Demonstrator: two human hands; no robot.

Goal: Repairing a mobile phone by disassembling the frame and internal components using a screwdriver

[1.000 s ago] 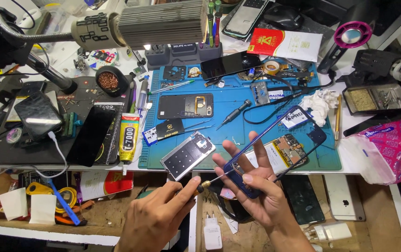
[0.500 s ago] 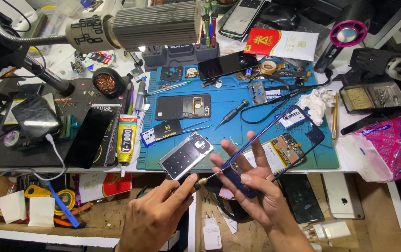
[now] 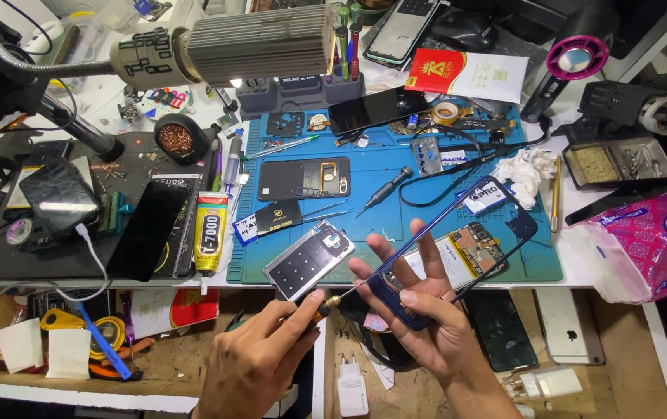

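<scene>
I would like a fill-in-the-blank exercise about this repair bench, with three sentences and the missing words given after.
1. The right hand holds a thin dark blue phone ____.
2. The left hand holds a small ____ whose tip points at that part.
3. The work mat on the table is ____ in colour.

Missing words: frame; screwdriver; blue

The thin phone frame (image 3: 457,233) in the right hand (image 3: 426,326) looked like glossy dark-blue plastic. The tool (image 3: 333,301) in the left hand (image 3: 259,361) had a brassy metal collar. The blue mat (image 3: 395,213) was matt and rubbery. Near its right edge lay crumpled white tissue (image 3: 526,169). The drawer (image 3: 194,365) below showed bare, rough wood. The lamp head (image 3: 259,45) above was ribbed grey metal.
</scene>
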